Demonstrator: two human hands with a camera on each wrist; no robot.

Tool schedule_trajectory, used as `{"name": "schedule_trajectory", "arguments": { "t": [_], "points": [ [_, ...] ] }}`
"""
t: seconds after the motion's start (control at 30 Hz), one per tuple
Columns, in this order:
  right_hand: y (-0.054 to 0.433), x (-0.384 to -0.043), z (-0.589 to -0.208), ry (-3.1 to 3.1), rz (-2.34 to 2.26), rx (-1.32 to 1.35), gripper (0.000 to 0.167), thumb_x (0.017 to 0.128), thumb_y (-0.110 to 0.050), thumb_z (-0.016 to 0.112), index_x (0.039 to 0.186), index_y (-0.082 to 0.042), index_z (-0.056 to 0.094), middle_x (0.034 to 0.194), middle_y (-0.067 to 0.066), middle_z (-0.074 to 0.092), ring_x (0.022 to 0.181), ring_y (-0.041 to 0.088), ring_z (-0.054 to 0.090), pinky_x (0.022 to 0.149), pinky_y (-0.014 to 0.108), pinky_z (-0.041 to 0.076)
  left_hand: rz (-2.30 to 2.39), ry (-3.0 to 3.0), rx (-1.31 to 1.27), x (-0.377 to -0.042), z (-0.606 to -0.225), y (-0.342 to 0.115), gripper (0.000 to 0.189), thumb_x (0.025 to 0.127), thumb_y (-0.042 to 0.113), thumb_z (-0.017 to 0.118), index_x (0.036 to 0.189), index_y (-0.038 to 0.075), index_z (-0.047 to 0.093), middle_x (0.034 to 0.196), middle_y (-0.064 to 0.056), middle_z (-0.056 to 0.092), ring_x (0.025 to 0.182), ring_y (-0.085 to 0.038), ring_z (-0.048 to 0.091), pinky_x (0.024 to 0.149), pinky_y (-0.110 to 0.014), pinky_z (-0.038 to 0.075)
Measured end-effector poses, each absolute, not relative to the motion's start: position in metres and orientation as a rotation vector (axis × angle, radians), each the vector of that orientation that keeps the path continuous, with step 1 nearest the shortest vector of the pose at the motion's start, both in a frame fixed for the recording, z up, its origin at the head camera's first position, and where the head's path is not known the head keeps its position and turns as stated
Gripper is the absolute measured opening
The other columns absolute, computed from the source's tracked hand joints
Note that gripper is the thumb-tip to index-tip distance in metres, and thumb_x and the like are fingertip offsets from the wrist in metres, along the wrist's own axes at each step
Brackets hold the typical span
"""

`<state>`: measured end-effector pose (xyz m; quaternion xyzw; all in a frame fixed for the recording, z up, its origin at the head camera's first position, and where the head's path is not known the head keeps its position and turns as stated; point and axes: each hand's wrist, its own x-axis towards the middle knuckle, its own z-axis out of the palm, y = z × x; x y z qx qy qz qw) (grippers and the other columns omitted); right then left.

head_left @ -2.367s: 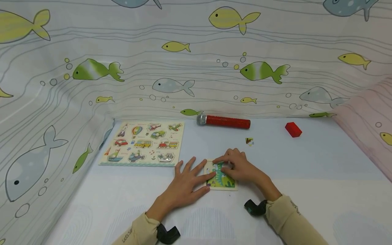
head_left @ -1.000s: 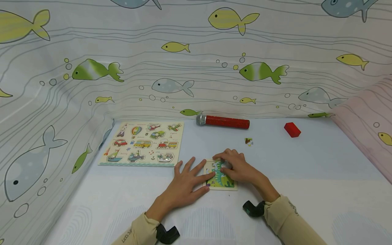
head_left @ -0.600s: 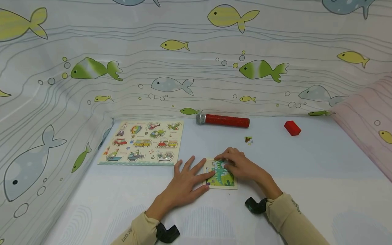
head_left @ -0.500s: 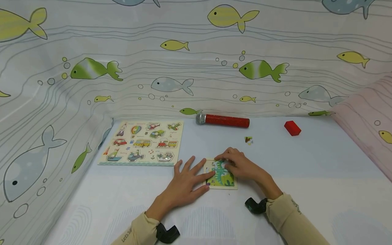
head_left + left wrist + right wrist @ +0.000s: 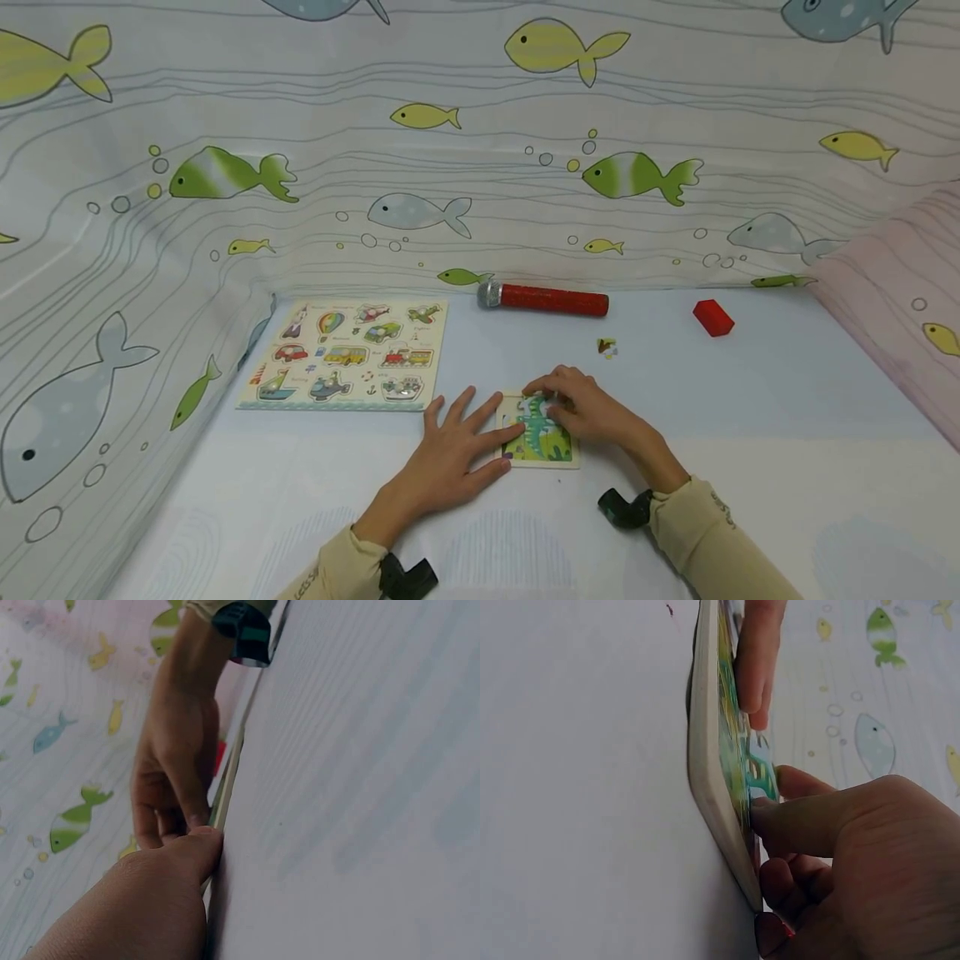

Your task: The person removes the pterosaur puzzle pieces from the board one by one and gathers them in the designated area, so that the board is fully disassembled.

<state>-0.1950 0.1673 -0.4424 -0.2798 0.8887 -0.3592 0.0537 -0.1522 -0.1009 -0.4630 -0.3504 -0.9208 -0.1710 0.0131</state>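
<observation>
A small square jigsaw puzzle (image 5: 551,454) with a teal dinosaur on a green ground lies flat in a pale frame on the table. My left hand (image 5: 450,462) rests at its left side, fingers spread, index finger and thumb touching the puzzle. Over the upper right part is my right hand (image 5: 588,408), fingers bent. In the right wrist view its thumb and a finger pinch a puzzle piece (image 5: 761,776) with teal print, tilted up from the board. The piece's lower edge is partly hidden by the thumb. A loose puzzle piece (image 5: 607,347) lies beyond the right hand.
A vehicle peg puzzle board (image 5: 345,354) lies at the back left. Along the back lies a red toy microphone (image 5: 551,300). A red block (image 5: 713,318) sits at the back right. Fish-patterned cloth (image 5: 420,167) rises behind the table.
My right hand has shifted slightly over the puzzle's upper right, its thumb moving a little rightward. The left hand stays in place. The head view has shifted slightly.
</observation>
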Motion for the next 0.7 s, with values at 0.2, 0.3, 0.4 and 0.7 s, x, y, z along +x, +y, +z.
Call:
{"name": "schedule_trajectory", "arguments": {
  "t": [0.2,0.3,0.4,0.7],
  "points": [
    [0.1666,-0.1953,-0.4448,2.667,-1.171,-0.815,0.034,0.097,-0.006,0.064,0.127,-0.022,0.069,0.100,-0.003,0.060,0.089,0.014,0.049,0.082,0.036,0.033,-0.533,-2.864,-1.087,-0.1516,-0.4628,-0.1008,0.048,0.102,0.055,0.049,0.149,0.044,0.049,0.168,-0.001,0.032,0.155,-0.043,0.023,0.114,-0.071,0.010],
    [0.1661,-0.1966,-0.4466,2.654,-1.215,-0.818,0.031,0.098,-0.007,0.065,0.124,-0.023,0.070,0.095,-0.005,0.061,0.087,0.014,0.049,0.081,0.037,0.032,-0.555,-2.871,-1.082,-0.1506,-0.4621,-0.1006,0.048,0.102,0.055,0.050,0.149,0.044,0.050,0.168,-0.001,0.031,0.156,-0.042,0.022,0.114,-0.071,0.008],
    [0.1662,-0.1980,-0.4478,2.635,-1.249,-0.803,0.030,0.098,-0.008,0.065,0.122,-0.023,0.072,0.092,-0.005,0.062,0.087,0.015,0.048,0.080,0.038,0.030,-0.575,-2.876,-1.080,-0.1499,-0.4613,-0.1003,0.048,0.102,0.055,0.050,0.149,0.044,0.050,0.168,-0.001,0.031,0.156,-0.042,0.021,0.114,-0.072,0.007],
    [0.1701,-0.2012,-0.4520,2.513,-1.418,-0.680,0.027,0.102,-0.012,0.061,0.127,-0.017,0.070,0.106,0.005,0.066,0.084,0.018,0.056,0.073,0.026,0.051,-0.586,-2.881,-1.075,-0.1492,-0.4611,-0.0999,0.047,0.102,0.055,0.050,0.148,0.046,0.050,0.168,0.000,0.031,0.156,-0.043,0.021,0.114,-0.073,0.007]
  ]
}}
